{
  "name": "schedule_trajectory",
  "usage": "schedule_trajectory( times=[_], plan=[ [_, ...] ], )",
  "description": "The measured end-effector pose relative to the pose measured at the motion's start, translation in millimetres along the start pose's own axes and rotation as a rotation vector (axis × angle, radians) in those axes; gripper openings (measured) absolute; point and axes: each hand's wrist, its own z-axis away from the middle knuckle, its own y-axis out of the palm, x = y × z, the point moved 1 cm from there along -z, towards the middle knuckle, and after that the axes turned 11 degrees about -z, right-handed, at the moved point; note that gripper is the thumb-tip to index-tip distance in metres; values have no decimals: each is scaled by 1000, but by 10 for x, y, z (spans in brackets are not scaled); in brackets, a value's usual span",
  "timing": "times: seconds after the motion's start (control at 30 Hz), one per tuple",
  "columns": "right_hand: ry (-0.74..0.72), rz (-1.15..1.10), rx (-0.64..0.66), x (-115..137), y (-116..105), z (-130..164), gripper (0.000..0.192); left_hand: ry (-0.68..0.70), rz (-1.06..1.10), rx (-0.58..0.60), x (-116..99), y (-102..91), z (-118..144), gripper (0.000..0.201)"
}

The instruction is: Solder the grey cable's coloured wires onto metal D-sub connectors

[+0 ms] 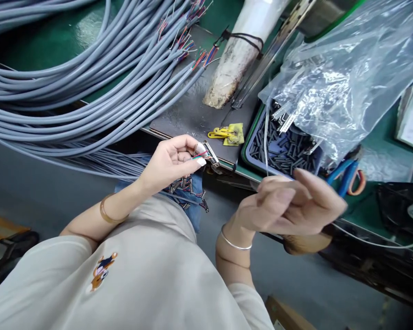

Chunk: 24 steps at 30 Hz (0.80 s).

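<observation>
My left hand (172, 160) is closed, pinching a multi-pin connector (211, 155) between thumb and fingers at the table's front edge. Thin coloured wires (200, 155) run to the pins from inside the grip. My right hand (289, 201) is raised in front of the blue-grey tray (249, 149), slightly blurred. Its fingers are curled against the thumb, and what they hold, if anything, cannot be made out. A thin pale strand (266, 146) comes down across the tray to this hand. Small black sleeves (292, 156) lie in the tray.
Bundles of grey cable (89, 110) with stripped ends cover the left. A yellow clip-like tool (223, 133) lies on the dark board (189, 112). Behind the tray are a plastic bag (351, 82) and a soiled white tube (239, 55). Blue-and-orange handles (349, 178) lie right; wired connectors (189, 185) rest on my lap.
</observation>
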Motion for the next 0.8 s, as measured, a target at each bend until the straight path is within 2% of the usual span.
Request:
schedule_trajectory(
  times=[0.1,0.2,0.3,0.43,0.6,0.8],
  plan=[
    [124,42,37,7,20,75,21,64,-60,-45,-5,19,-14,24],
    [253,94,259,17,30,147,18,108,-101,-85,6,26,-31,28],
    [255,94,442,0,69,190,15,146,-150,-107,34,28,-46,27],
    [186,94,441,-55,159,188,17,215,-249,-143,69,47,-68,18],
    [103,144,455,-109,243,131,18,284,-339,-263,51,93,-128,12],
    [90,120,420,-166,290,68,17,421,-431,-315,-10,109,-196,7]
  ],
)
